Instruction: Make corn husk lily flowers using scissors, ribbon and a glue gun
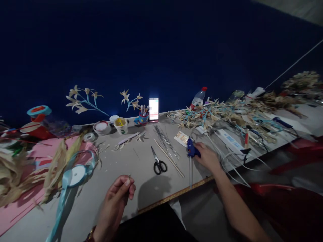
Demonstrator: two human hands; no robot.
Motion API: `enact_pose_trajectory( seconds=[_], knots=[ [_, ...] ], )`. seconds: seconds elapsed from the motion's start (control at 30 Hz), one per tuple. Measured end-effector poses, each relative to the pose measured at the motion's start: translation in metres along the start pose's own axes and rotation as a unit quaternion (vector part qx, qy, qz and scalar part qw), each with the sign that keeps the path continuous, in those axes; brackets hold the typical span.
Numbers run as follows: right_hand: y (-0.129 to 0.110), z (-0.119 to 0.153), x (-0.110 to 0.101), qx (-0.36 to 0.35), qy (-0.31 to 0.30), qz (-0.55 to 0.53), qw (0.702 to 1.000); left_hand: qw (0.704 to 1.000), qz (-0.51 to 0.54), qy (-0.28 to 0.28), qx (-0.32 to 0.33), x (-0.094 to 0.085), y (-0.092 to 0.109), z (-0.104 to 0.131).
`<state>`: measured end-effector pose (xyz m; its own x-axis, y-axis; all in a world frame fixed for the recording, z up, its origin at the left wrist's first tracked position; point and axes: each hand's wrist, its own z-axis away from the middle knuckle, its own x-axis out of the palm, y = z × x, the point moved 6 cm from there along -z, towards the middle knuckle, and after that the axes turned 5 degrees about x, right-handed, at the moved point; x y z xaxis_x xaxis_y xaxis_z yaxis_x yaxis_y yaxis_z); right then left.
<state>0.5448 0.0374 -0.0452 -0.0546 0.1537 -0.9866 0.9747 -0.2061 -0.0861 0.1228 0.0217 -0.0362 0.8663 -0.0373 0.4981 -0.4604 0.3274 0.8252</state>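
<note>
My left hand (116,198) is over the front of the table, thumb and fingers pinched on something thin and small that I cannot make out. To the right, my right hand (207,156) has its fingers round the handle of a blue glue gun (191,148). A long pale glue stick (190,171) sticks out of the gun's rear towards the table's front edge. Black-handled scissors (158,163) lie between my hands. Beside them are a thin wooden stick (170,158) and several metal wires (164,139). A printed white card (181,138) lies by the gun's nozzle.
Blue ribbon (66,178), pink sheets (54,146) and dried husks (54,168) cover the left. White tubs (101,127), a pen cup (143,117) and a lit phone (153,109) stand at the back. Husk flowers (207,112), a bottle (199,97) and a power strip (230,143) with cables are right.
</note>
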Motion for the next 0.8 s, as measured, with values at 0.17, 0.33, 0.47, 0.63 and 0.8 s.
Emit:
enact_pose_trajectory(
  seconds=[0.17,0.33,0.47,0.63,0.8],
  knots=[
    [0.004,0.003,0.0,-0.016,-0.024,-0.017,0.999,0.976,-0.171,-0.111,0.074,0.05,0.017,-0.032],
    [0.002,0.005,0.007,-0.02,-0.034,-0.054,0.998,0.821,-0.487,-0.24,0.174,0.129,-0.004,-0.106],
    [-0.003,0.005,0.006,-0.018,-0.034,-0.099,0.994,0.768,-0.562,-0.237,0.194,0.173,-0.035,-0.16],
    [-0.006,0.004,-0.003,0.0,-0.013,-0.188,0.982,0.713,-0.634,-0.243,0.176,0.208,-0.068,-0.192],
    [0.015,0.001,-0.014,0.058,0.055,-0.329,0.941,0.687,-0.663,-0.247,0.165,0.217,-0.081,-0.204]
  ],
)
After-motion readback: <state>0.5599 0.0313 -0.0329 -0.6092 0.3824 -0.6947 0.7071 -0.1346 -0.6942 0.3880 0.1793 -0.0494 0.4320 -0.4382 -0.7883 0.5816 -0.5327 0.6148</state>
